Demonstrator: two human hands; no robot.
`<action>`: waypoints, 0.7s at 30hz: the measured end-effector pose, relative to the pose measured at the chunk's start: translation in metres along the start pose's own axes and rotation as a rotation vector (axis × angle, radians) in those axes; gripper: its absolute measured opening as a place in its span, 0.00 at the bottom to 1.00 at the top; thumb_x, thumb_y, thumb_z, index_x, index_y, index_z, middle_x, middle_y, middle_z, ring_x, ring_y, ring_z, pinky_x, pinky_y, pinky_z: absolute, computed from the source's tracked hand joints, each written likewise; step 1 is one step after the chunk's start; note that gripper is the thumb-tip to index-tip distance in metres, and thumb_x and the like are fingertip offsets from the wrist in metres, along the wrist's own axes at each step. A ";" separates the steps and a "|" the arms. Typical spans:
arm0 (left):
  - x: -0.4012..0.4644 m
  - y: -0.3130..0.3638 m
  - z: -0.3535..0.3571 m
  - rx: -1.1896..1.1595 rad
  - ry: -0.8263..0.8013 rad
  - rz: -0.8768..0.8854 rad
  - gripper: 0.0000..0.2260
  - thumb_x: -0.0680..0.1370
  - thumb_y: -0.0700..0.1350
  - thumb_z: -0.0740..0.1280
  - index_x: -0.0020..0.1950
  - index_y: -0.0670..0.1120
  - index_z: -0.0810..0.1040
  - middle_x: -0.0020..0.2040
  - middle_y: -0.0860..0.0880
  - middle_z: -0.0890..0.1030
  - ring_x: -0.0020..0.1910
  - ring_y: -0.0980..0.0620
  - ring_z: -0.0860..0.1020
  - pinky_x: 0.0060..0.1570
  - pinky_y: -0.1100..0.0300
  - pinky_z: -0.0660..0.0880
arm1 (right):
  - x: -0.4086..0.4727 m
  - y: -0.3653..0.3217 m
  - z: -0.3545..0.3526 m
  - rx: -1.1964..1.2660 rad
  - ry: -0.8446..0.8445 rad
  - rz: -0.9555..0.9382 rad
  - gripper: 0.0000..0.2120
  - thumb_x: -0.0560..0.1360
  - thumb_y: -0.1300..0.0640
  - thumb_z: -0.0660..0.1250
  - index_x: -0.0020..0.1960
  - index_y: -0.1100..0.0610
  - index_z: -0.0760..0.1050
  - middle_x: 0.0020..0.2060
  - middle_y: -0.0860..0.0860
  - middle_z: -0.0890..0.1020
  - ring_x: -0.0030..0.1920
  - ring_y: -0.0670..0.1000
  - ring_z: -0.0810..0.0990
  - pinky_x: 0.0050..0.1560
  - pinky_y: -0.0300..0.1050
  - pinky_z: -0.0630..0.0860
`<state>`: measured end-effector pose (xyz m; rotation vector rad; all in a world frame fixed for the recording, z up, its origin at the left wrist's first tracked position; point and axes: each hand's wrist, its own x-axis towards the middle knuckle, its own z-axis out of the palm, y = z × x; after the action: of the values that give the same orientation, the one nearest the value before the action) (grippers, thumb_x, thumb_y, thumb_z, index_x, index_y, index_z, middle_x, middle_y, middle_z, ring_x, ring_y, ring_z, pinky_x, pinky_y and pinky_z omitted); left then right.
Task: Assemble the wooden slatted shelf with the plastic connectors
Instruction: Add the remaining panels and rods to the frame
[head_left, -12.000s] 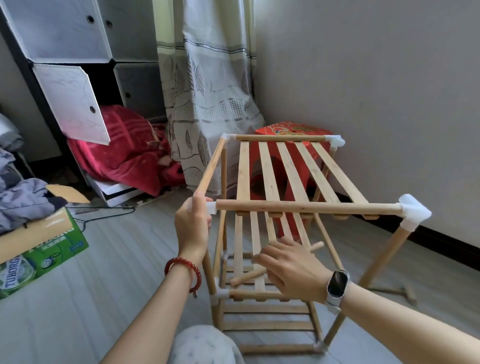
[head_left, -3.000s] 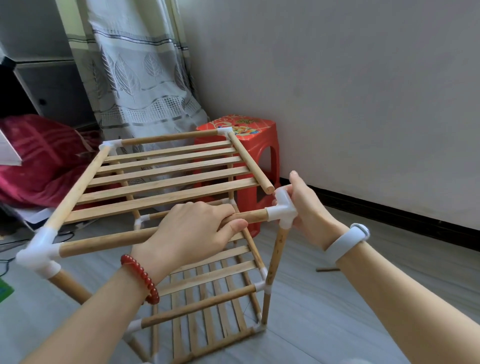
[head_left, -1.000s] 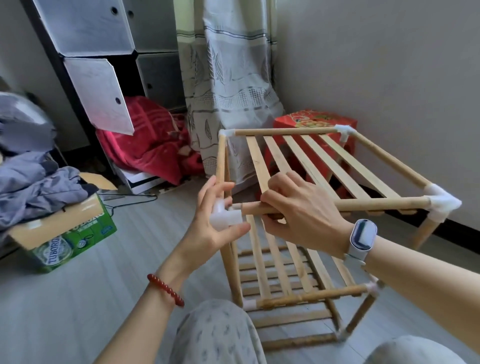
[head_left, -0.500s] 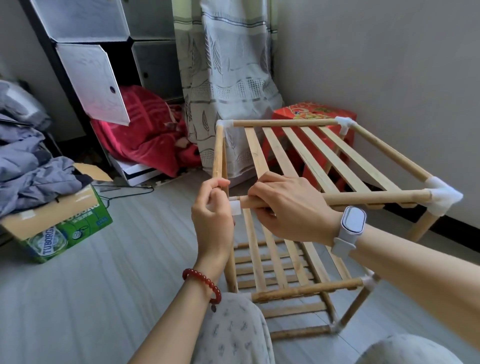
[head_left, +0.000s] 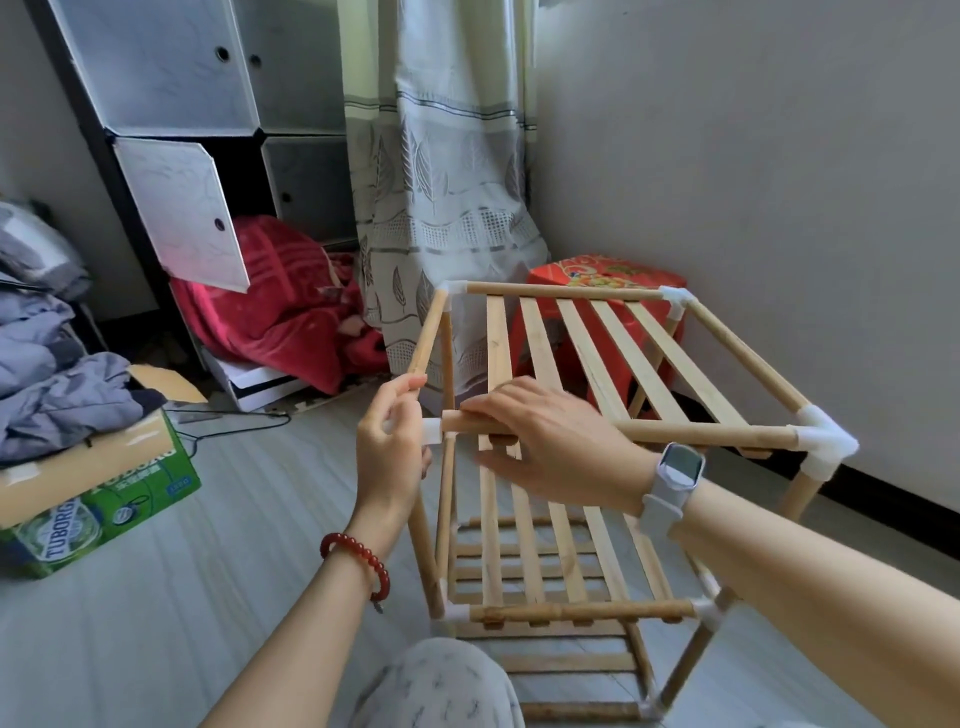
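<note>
1. The wooden slatted shelf (head_left: 613, 364) stands on the grey floor (head_left: 208, 597) from the centre toward 4 o'clock, its top slats running toward the wall (head_left: 753, 156) at 1 o'clock.
2. A patterned curtain (head_left: 441, 182) hangs at 12 o'clock; a cube cabinet (head_left: 208, 78) fills 10 to 11 o'clock, with a red blanket (head_left: 270, 301) below it.
3. A green cardboard box (head_left: 104, 499) sits at 9 o'clock; a red stool (head_left: 597, 275) stands behind the shelf.
4. The right hand (head_left: 561, 447) curls over the near top rod (head_left: 701, 434), fingers above and thumb beneath.
5. The left hand (head_left: 392, 447) pinches a white plastic connector (head_left: 432, 431) at that rod's left end; the loose left side rod (head_left: 428, 332) ends just above its fingertips.
</note>
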<state>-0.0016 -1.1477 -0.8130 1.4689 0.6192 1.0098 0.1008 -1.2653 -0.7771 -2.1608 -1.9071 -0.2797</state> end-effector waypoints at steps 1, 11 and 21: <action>0.000 -0.001 -0.002 0.017 -0.002 0.000 0.12 0.81 0.41 0.55 0.56 0.49 0.77 0.37 0.51 0.74 0.26 0.53 0.66 0.21 0.66 0.65 | -0.004 0.006 -0.002 -0.002 0.027 0.012 0.21 0.78 0.46 0.60 0.68 0.52 0.68 0.61 0.47 0.75 0.62 0.46 0.70 0.58 0.41 0.69; -0.006 -0.010 0.013 -0.045 0.090 -0.042 0.13 0.80 0.44 0.56 0.64 0.49 0.72 0.36 0.50 0.73 0.23 0.59 0.68 0.22 0.68 0.66 | -0.020 0.003 -0.003 -0.276 0.179 0.065 0.15 0.74 0.48 0.60 0.58 0.51 0.76 0.50 0.49 0.77 0.51 0.52 0.74 0.47 0.46 0.68; -0.011 -0.020 0.018 0.027 0.029 0.077 0.19 0.75 0.52 0.54 0.62 0.51 0.75 0.38 0.44 0.75 0.32 0.50 0.73 0.31 0.56 0.71 | 0.002 -0.001 0.013 -0.204 0.168 0.068 0.07 0.77 0.52 0.61 0.43 0.54 0.72 0.40 0.47 0.77 0.51 0.51 0.73 0.32 0.41 0.58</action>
<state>0.0123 -1.1631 -0.8338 1.5144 0.6028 1.0877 0.1000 -1.2596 -0.7887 -2.2428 -1.7762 -0.6469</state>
